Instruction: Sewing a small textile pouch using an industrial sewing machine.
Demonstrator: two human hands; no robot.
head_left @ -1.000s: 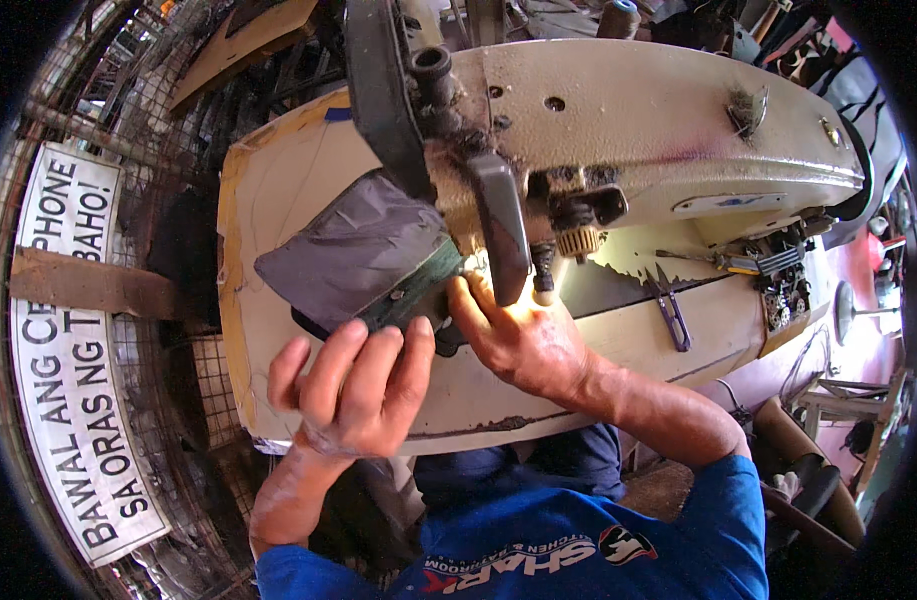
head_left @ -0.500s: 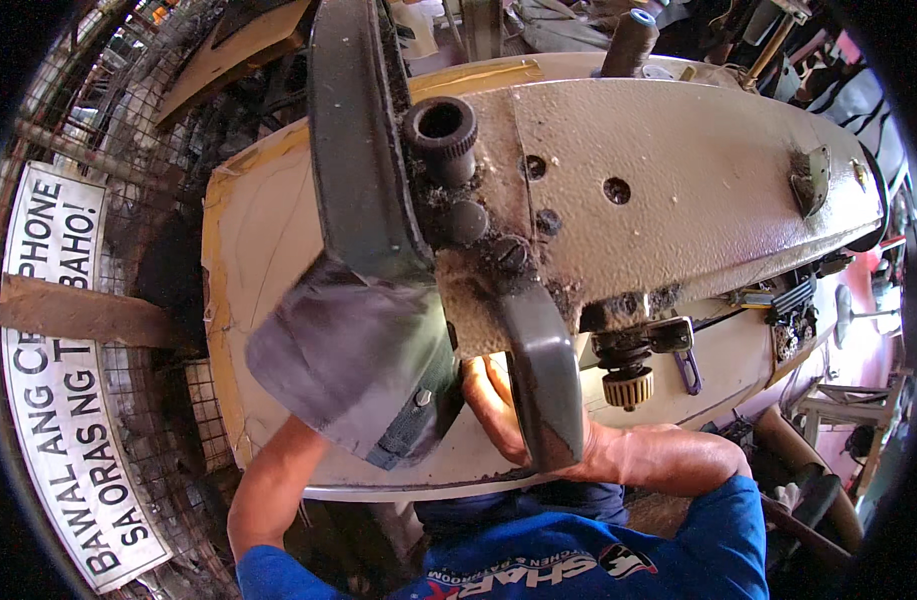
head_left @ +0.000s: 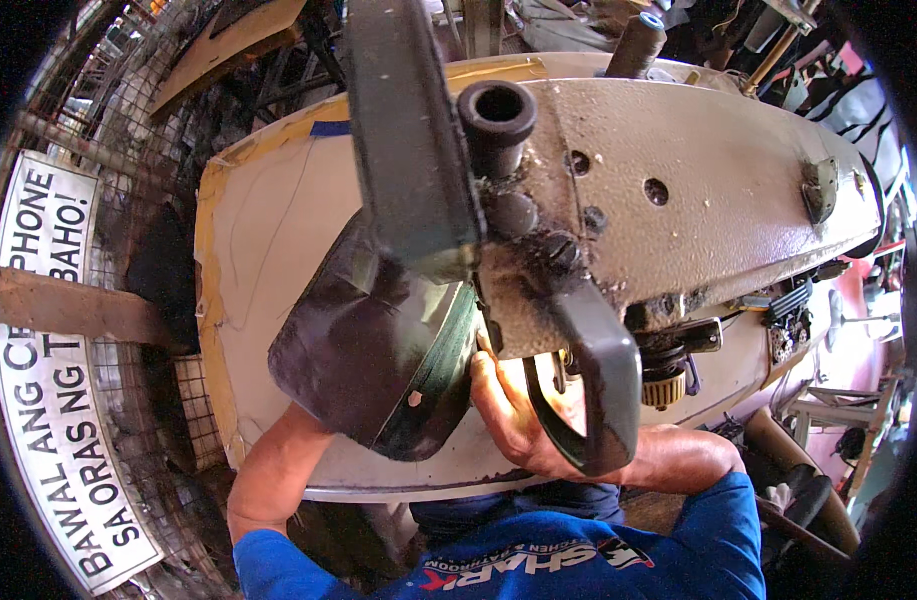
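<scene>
A dark grey pouch-like piece (head_left: 353, 345) of shiny material lies under the head of a sewing machine (head_left: 668, 190). Along its right side runs a dark green band (head_left: 440, 375) with a small round metal snap. My left forearm goes in beneath this piece, which covers the left hand and its fingers. Close to the needle area, my right hand (head_left: 506, 415) has its fingers drawn together at the piece's right edge. The machine's black curved guard (head_left: 613, 400) passes in front of part of that hand, and the needle itself is hidden.
The pale table top (head_left: 263, 270) has taped yellow edges and a loose thread. A dark thread spool (head_left: 636, 45) stands behind the machine. Wire mesh (head_left: 193, 395) and a white sign (head_left: 48, 370) are at the left. Dark small parts (head_left: 788, 325) lie at the right.
The pouch-like piece has turned, showing more of its green band, and is no longer blurred. My view has shifted, so the machine appears farther right. The right hand stays by the needle area.
</scene>
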